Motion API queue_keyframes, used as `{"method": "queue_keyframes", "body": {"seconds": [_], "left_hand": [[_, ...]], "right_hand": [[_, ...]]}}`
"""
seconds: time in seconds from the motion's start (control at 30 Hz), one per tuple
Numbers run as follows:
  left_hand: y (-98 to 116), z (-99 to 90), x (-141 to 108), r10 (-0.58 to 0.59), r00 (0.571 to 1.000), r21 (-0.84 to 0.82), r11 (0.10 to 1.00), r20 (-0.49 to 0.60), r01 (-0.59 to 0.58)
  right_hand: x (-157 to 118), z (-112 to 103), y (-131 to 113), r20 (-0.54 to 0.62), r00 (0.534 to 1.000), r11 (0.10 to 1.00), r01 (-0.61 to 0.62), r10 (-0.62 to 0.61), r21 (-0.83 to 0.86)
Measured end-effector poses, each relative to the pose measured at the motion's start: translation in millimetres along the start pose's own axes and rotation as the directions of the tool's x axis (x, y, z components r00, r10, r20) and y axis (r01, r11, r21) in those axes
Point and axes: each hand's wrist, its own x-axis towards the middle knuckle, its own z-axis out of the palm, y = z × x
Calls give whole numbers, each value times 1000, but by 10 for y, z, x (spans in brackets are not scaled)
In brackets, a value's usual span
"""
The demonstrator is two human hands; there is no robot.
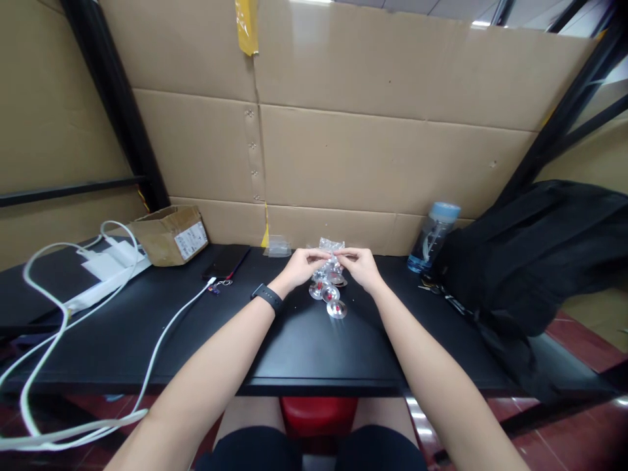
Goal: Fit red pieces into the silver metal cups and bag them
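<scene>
Over the middle of the table, my left hand (305, 266) and my right hand (362, 266) face each other with fingertips pinched on a crumpled clear plastic bag (331, 244). Just below the fingers lies a small heap of shiny round metal discs with red middles. The nearest metal disc (336, 309) lies flat on the table, towards me. Another disc (330, 293) overlaps its neighbours. Some discs are partly hidden by the hands and plastic, and I cannot tell whether those are inside the bag. A dark watch (266, 297) is on my left wrist.
On the black table (314, 353), a phone (226, 261) with a white cable, a cardboard box (169, 235) and a white power strip (110, 281) are at left. A small clear packet (278, 246) lies behind. At right stand a water bottle (432, 239) and a black backpack (534, 255).
</scene>
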Motion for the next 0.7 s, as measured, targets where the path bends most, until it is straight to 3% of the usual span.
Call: {"method": "queue_keyframes", "body": {"seconds": [0.13,0.33,0.43,0.5,0.6,0.7], "left_hand": [[41,-30,-23,-47,999,-82,995,18,48],[22,-30,-29,-52,999,-209,977,1,51],[-1,-38,-38,-45,995,-5,999,-89,45],[24,-50,-63,72,991,278,960,-110,-39],[119,-39,-116,239,963,581,769,123,-266],[206,33,-144,256,921,683,618,292,-389]], "right_hand": [[-31,-57,-50,113,991,994,-76,67,81],[-28,-66,-39,96,992,978,-97,81,183],[-12,-64,20,51,993,984,-113,106,138],[2,-78,68,9,990,988,-139,138,65],[18,-100,118,-23,985,985,-169,169,-14],[18,-81,120,-11,988,988,-152,151,-15]]}}
